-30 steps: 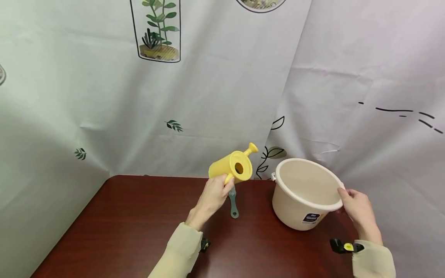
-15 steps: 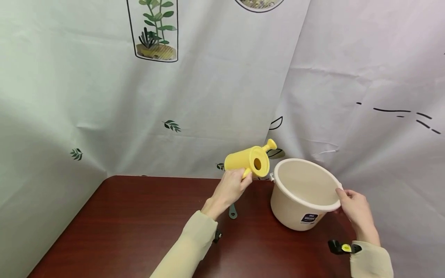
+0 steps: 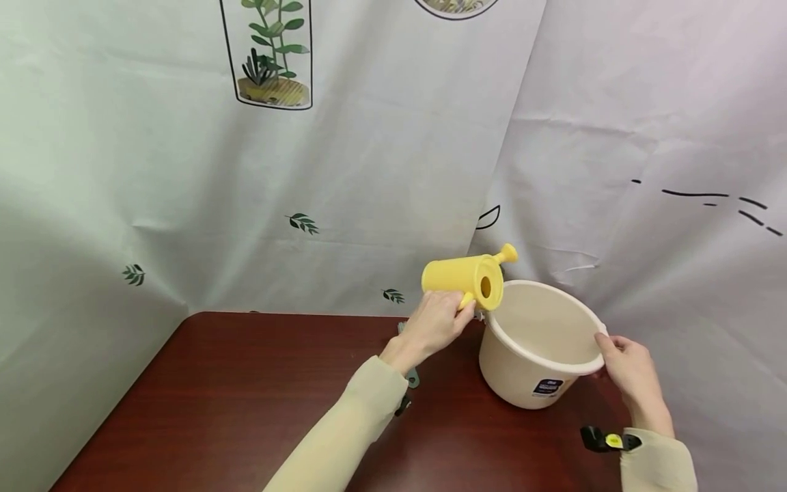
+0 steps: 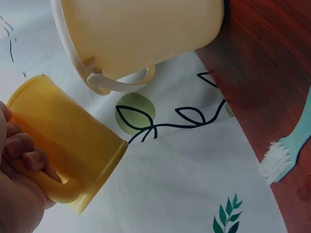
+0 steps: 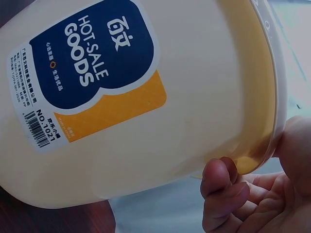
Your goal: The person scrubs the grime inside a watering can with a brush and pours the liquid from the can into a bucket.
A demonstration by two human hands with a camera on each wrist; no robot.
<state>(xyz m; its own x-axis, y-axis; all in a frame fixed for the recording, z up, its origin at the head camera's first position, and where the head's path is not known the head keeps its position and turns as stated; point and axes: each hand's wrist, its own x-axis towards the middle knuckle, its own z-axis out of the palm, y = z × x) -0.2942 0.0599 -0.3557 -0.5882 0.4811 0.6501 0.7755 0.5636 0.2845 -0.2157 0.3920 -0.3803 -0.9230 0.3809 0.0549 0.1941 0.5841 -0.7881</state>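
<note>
My left hand grips the handle of a yellow watering can, which is tipped over with its spout pointing right. The can is held in the air at the left rim of a cream plastic bucket. In the left wrist view, the fingers curl round the handle of the watering can, and the bucket is apart from it. My right hand pinches the bucket's right rim. In the right wrist view, thumb and fingers of the right hand are at the rim, beside the bucket's blue label.
A green-handled brush with white bristles lies on the dark red table, partly hidden under the left arm in the head view. A white printed cloth hangs behind the table. The bucket's small carrying handle hangs at its side.
My left hand has carried the yellow watering can to the right, from above the brush to the bucket's left rim. The right hand and the bucket have stayed in place.
</note>
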